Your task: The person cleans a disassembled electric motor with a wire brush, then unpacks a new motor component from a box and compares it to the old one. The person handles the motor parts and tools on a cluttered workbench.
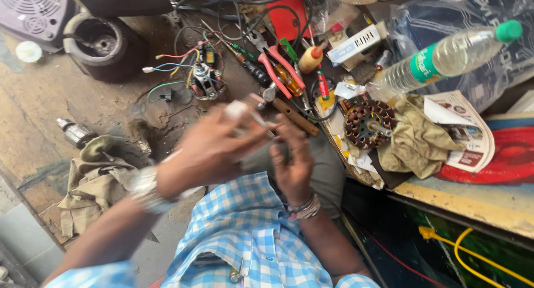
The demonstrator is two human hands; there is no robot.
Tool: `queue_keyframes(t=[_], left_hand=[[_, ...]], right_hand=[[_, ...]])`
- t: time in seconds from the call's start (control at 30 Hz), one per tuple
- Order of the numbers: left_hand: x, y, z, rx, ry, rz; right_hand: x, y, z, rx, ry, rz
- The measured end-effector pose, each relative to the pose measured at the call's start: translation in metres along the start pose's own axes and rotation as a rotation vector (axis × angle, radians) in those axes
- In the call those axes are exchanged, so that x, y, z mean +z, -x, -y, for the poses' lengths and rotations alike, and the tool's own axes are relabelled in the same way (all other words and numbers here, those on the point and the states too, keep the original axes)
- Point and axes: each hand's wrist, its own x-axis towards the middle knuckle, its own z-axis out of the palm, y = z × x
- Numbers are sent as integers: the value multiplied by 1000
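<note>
Hands meet in front of our blue-and-white checked shirt [245, 232], both blurred. Our left hand [208, 151] is curled around a small pale grey part [240, 111], held just above the cluttered floor; our right hand [293, 163] sits close beside it with fingers bent, and we cannot tell whether it grips anything. Just beyond lie red-handled pliers [275, 65] and a wired grey switch unit [203, 79]. On the counter [473, 202] to the right rest a copper-wound motor stator [368, 124], an olive cloth rag [418, 143] and a clear plastic bottle with a green cap [445, 57].
</note>
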Motion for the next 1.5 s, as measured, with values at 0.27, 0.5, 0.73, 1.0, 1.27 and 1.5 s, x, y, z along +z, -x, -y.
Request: queue_keyframes(t=[0.27, 0.5, 0.73, 1.0, 1.27, 1.5], left_hand=[[65, -14, -28, -48, -133, -235], [102, 69, -49, -814, 775, -613], [134, 63, -20, -856, 1403, -924], [171, 86, -8, -630, 1649, -1127], [152, 97, 9, -535, 1728, -970], [124, 94, 7, -518, 1785, -852]], right_hand=[[-8, 27, -30, 212, 181, -24], [6, 28, -55, 303, 56, -22], [12, 28, -59, 543, -458, -31], [13, 30, -51, 488, -577, -40], [-10, 13, -47, 517, -662, 147], [-30, 0, -46, 593, -856, 331]])
